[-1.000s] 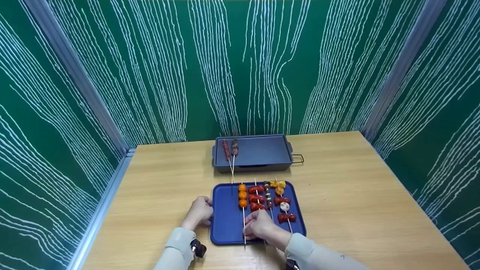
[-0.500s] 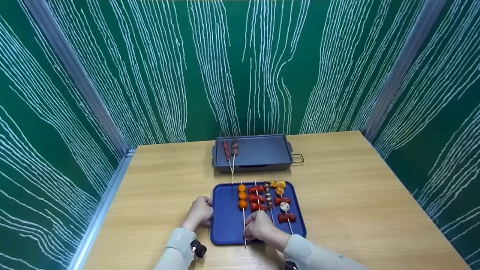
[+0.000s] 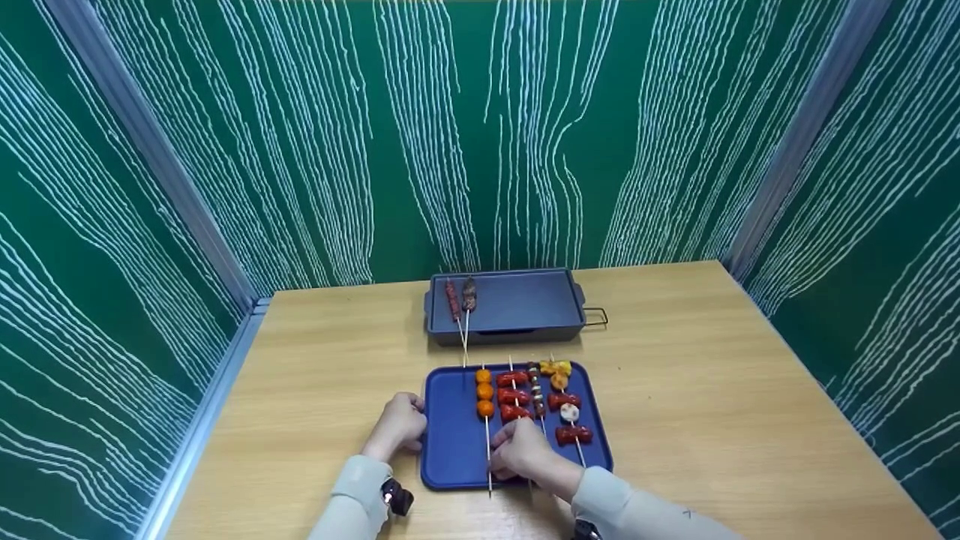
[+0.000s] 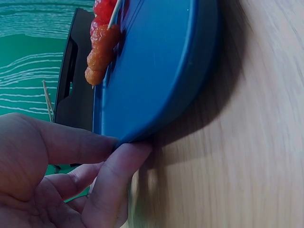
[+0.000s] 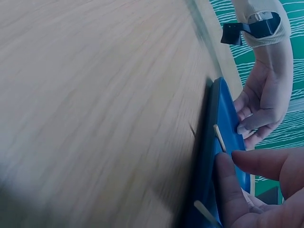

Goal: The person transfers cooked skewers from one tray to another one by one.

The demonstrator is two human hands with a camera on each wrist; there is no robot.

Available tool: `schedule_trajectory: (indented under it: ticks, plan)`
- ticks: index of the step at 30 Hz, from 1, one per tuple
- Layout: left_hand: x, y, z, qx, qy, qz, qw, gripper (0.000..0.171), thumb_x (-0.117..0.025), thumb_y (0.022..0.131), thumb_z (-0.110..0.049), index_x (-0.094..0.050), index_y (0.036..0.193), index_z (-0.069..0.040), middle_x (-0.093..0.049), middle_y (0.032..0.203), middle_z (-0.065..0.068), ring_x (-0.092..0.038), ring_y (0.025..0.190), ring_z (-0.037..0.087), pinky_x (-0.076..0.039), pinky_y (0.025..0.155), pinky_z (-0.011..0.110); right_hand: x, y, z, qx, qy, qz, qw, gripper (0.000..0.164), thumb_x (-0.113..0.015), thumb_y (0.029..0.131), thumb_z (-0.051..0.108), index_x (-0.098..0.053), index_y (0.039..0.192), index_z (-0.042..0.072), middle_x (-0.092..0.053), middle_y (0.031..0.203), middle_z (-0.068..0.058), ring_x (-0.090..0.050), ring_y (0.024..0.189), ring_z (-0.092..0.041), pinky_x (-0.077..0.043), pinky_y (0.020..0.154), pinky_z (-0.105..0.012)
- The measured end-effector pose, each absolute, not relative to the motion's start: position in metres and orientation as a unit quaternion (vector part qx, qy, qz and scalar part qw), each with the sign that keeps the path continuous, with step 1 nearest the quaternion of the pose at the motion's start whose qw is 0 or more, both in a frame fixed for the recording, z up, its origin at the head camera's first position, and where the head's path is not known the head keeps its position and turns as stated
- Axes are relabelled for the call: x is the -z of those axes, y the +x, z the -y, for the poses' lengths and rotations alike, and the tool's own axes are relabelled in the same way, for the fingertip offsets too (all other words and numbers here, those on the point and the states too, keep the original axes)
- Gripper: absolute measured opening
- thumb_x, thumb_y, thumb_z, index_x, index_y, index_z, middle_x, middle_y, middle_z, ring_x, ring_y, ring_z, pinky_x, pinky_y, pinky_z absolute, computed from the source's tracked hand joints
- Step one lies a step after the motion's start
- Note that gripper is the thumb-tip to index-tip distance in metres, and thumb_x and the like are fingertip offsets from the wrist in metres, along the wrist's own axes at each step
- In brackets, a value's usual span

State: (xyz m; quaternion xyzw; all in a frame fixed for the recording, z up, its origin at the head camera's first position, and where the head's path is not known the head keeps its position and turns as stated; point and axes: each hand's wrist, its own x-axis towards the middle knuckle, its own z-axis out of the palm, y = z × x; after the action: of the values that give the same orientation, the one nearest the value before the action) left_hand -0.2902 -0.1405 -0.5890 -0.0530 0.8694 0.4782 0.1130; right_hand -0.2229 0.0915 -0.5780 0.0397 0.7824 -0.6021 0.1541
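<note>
My left hand [image 3: 401,424] pinches the left rim of the blue tray [image 3: 452,457] between thumb and fingers; the left wrist view shows this grip on the tray's edge. My right hand [image 3: 519,451] reaches over the tray's front part and pinches the bare stick [image 5: 219,137] of a skewer with three orange balls [image 3: 485,392]. That skewer lies lengthwise, its stick end sticking out past the front rim. Just right of it is a skewer of red pieces [image 3: 514,396], its lower stick partly hidden by my right hand.
Also on the tray are a thin skewer of small pieces [image 3: 537,390] and a mixed skewer [image 3: 569,414]. Behind stands a dark grill pan [image 3: 525,300] with a wire handle [image 3: 596,316]. On it lie a red meat skewer [image 3: 453,301] and a brown one [image 3: 469,294], sticks crossing.
The orange-ball skewer has shifted very slightly under my right hand. My left hand and the tray have stayed in place.
</note>
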Motion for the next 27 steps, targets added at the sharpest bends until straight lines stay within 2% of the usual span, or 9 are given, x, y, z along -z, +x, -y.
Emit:
schedule_trajectory:
  ticks: [8, 17, 22, 27]
  plan:
    - [0.588, -0.29, 0.14, -0.482, -0.051, -0.867, 0.114, 0.032, -0.043, 0.086, 0.007, -0.064, 0.11, 0.005, -0.062, 0.094, 0.012, -0.069, 0.066, 0.022, -0.065, 0.05, 0.034, 0.566, -0.229, -0.1, 0.606, 0.03, -0.781, 0.147, 0.027, -0.07, 0.072, -0.018, -0.067, 0.098, -0.011, -0.069, 0.07, -0.008, -0.071, 0.059, -0.018, -0.069, 0.059, -0.036]
    - [0.586, -0.289, 0.14, -0.486, -0.038, -0.866, 0.108, 0.03, -0.044, 0.081, 0.009, -0.064, 0.102, 0.004, -0.059, 0.089, 0.01, -0.067, 0.064, 0.022, -0.064, 0.048, 0.034, 0.552, -0.236, -0.106, 0.604, 0.043, -0.784, 0.135, 0.027, -0.071, 0.075, -0.018, -0.067, 0.102, -0.012, -0.075, 0.076, -0.022, -0.072, 0.059, -0.021, -0.069, 0.058, -0.038]
    - [0.585, -0.289, 0.141, -0.484, -0.042, -0.867, 0.108, 0.032, -0.044, 0.082, 0.009, -0.066, 0.106, 0.005, -0.06, 0.093, 0.012, -0.069, 0.066, 0.024, -0.065, 0.049, 0.035, 0.544, -0.242, -0.109, 0.604, 0.054, -0.784, 0.136, 0.027, -0.071, 0.077, -0.018, -0.067, 0.103, -0.011, -0.075, 0.078, -0.021, -0.069, 0.059, -0.019, -0.069, 0.058, -0.036]
    - [0.586, -0.289, 0.141, -0.482, -0.043, -0.868, 0.11, 0.031, -0.043, 0.083, 0.008, -0.065, 0.105, 0.004, -0.06, 0.093, 0.012, -0.068, 0.066, 0.023, -0.065, 0.049, 0.035, 0.536, -0.25, -0.112, 0.608, 0.067, -0.78, 0.13, 0.024, -0.073, 0.079, -0.017, -0.068, 0.101, -0.008, -0.073, 0.076, -0.015, -0.068, 0.059, -0.02, -0.068, 0.058, -0.035]
